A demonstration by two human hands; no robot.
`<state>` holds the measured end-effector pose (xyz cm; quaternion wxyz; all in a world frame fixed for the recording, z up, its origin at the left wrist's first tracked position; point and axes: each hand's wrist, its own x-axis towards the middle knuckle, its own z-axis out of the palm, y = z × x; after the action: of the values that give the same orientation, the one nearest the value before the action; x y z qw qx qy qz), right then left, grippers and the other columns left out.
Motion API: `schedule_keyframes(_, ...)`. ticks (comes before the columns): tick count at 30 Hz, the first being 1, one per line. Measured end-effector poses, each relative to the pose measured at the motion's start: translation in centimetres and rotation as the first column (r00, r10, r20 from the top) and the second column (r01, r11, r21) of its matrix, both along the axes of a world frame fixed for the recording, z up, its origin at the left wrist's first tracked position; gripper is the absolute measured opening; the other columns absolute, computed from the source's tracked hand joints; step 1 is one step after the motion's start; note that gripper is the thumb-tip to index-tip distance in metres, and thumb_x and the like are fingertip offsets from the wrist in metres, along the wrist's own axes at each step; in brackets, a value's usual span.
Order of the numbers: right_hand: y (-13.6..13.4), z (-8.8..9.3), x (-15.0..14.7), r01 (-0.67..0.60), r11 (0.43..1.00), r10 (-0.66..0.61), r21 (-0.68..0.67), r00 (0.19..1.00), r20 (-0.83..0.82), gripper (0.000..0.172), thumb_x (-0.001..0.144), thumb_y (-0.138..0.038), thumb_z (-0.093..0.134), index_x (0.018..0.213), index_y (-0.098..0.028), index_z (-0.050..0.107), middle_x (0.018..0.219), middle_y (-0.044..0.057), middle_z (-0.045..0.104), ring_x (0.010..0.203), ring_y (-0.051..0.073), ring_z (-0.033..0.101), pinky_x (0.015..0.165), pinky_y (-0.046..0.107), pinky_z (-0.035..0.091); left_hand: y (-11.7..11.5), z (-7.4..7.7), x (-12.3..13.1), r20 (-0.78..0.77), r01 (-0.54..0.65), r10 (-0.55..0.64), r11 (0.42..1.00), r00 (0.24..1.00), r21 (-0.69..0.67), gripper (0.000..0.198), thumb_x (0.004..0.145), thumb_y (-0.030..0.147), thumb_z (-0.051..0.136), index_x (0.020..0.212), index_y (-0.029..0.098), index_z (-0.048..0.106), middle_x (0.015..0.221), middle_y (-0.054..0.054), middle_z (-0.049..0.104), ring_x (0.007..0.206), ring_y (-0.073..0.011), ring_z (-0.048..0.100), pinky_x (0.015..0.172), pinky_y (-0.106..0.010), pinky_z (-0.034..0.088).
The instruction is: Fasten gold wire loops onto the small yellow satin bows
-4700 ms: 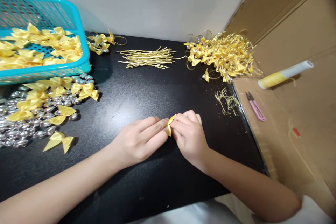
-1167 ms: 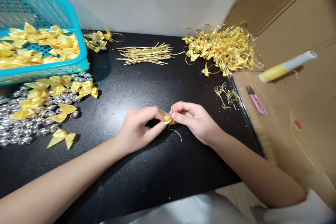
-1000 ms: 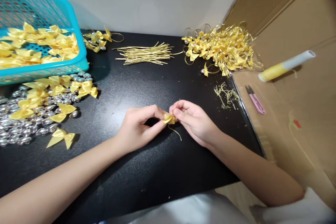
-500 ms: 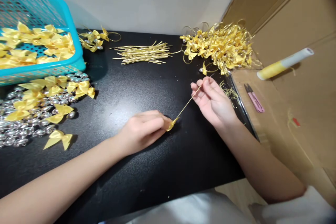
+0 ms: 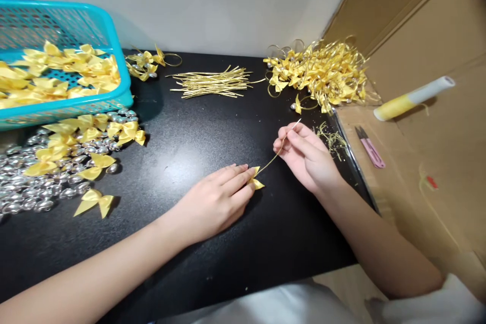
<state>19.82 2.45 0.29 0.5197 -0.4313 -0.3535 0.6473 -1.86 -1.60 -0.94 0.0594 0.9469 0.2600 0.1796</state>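
My left hand [image 5: 216, 200] lies low over the black table, its closed fingers holding down a yellow ribbon bow [image 5: 258, 184] whose tips poke out past the fingertips. From that bow a gold cord [image 5: 270, 161] runs up and right, slightly curved, to my right hand [image 5: 306, 154]. The thumb and fingers there pinch it just above the table. A thin pale tip [image 5: 297, 123] sticks out beyond the pinch; I cannot make out what it is. Whatever lies under my left palm is hidden.
Left, a turquoise basket [image 5: 120, 73] holds yellow bows; silver beads [image 5: 68, 192] and more bows lie before it. Gold cord pieces [image 5: 212, 82] lie at the back, beside a heap of looped bows [image 5: 322, 73]. Cord scraps [image 5: 331, 139], pink snips [image 5: 370, 148] and a tube [image 5: 413, 98] are right.
My left fingers have stretched further over the bow, pressing it nearer the table. The cord, straight before, now bows slightly, and my right hand has come a little closer to the left. The view has shifted slightly.
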Motion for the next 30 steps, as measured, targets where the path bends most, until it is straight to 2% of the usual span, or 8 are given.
schedule_keyframes(5,0.0,-1.1,0.2,-0.058,0.998,0.058,0.013,0.998,0.036,0.026,0.073,-0.039,0.075,0.082,-0.024,0.056,0.081,-0.003,0.06,0.074,0.011,0.061,0.079,0.03,0.053,-0.9,-0.1,0.1,-0.122,-0.11,0.095,0.987,0.988,-0.115,0.054,0.09,0.045,0.055,0.135,0.015,0.056,0.149,-0.02,0.046,0.141,-0.0442,0.035,0.109,-0.065,0.037)
schedule_keyframes(12,-0.4,-1.6,0.2,-0.052,0.997,0.053,-0.055,0.999,0.011,0.025,0.072,-0.037,0.079,0.08,-0.023,0.06,0.08,-0.003,0.062,0.074,0.011,0.062,0.081,0.031,0.054,-1.4,1.1,-1.5,-0.173,-0.16,0.133,0.975,0.976,-0.153,0.071,0.086,0.05,0.06,0.15,0.028,0.037,0.162,-0.018,0.021,0.147,-0.0478,0.016,0.107,-0.073,0.029)
schedule_keyframes(14,-0.4,-1.4,0.3,-0.052,0.995,0.051,-0.079,0.999,-0.009,0.024,0.071,-0.036,0.08,0.079,-0.023,0.061,0.081,-0.002,0.063,0.074,0.011,0.062,0.079,0.03,0.054,-1.4,1.5,-2.4,-0.176,-0.172,0.144,0.973,0.974,-0.154,0.066,0.088,0.046,0.059,0.148,0.028,0.039,0.161,-0.015,0.024,0.146,-0.0457,0.019,0.108,-0.072,0.027)
schedule_keyframes(17,-0.5,-1.2,0.2,-0.088,0.993,0.088,-0.081,0.996,-0.011,0.023,0.072,-0.036,0.079,0.078,-0.022,0.061,0.08,-0.002,0.064,0.071,0.011,0.062,0.075,0.03,0.054,-1.2,1.4,-3.4,-0.138,-0.246,0.225,0.956,0.965,-0.159,0.046,0.092,0.036,0.055,0.136,0.022,0.054,0.152,-0.013,0.043,0.141,-0.0383,0.034,0.111,-0.066,0.03)
schedule_keyframes(20,-0.8,-1.1,0.0,-0.127,0.991,0.127,-0.052,0.992,-0.003,0.025,0.073,-0.037,0.079,0.078,-0.021,0.06,0.076,-0.002,0.062,0.067,0.011,0.06,0.069,0.03,0.053,-0.5,1.0,-3.0,-0.07,-0.295,0.287,0.941,0.955,-0.165,0.035,0.094,0.029,0.053,0.126,0.018,0.06,0.143,-0.013,0.053,0.135,-0.0337,0.042,0.11,-0.06,0.037)
schedule_keyframes(25,-1.0,-1.1,-0.3,-0.125,0.991,0.126,-0.055,0.992,-0.003,0.029,0.069,-0.037,0.082,0.076,-0.019,0.06,0.073,-0.003,0.062,0.063,0.008,0.059,0.063,0.023,0.052,0.7,0.3,-0.5,-0.078,-0.077,0.064,0.981,0.995,-0.176,0.051,0.093,0.038,0.054,0.139,0.017,0.049,0.149,-0.012,0.048,0.136,-0.0339,0.04,0.113,-0.061,0.03)
schedule_keyframes(27,-1.1,-1.2,-0.4,-0.123,0.991,0.124,-0.043,0.992,0.02,0.03,0.069,-0.039,0.082,0.075,-0.019,0.06,0.072,-0.003,0.063,0.062,0.008,0.059,0.062,0.022,0.052,1.3,0.1,0.2,-0.074,-0.058,0.044,0.976,0.996,-0.208,0.052,0.092,0.04,0.054,0.139,0.017,0.048,0.145,-0.012,0.052,0.133,-0.0328,0.044,0.112,-0.058,0.032)
schedule_keyframes(30,-1.1,-1.5,-0.6,-0.141,0.99,0.14,-0.003,0.986,0.094,0.031,0.071,-0.042,0.08,0.077,-0.019,0.06,0.072,-0.002,0.064,0.06,0.008,0.06,0.063,0.024,0.054,2.2,-0.1,0.7,0.006,-0.097,0.102,0.957,0.995,-0.272,0.031,0.097,0.028,0.046,0.122,0.017,0.06,0.122,-0.009,0.066,0.112,-0.0238,0.057,0.101,-0.044,0.043)
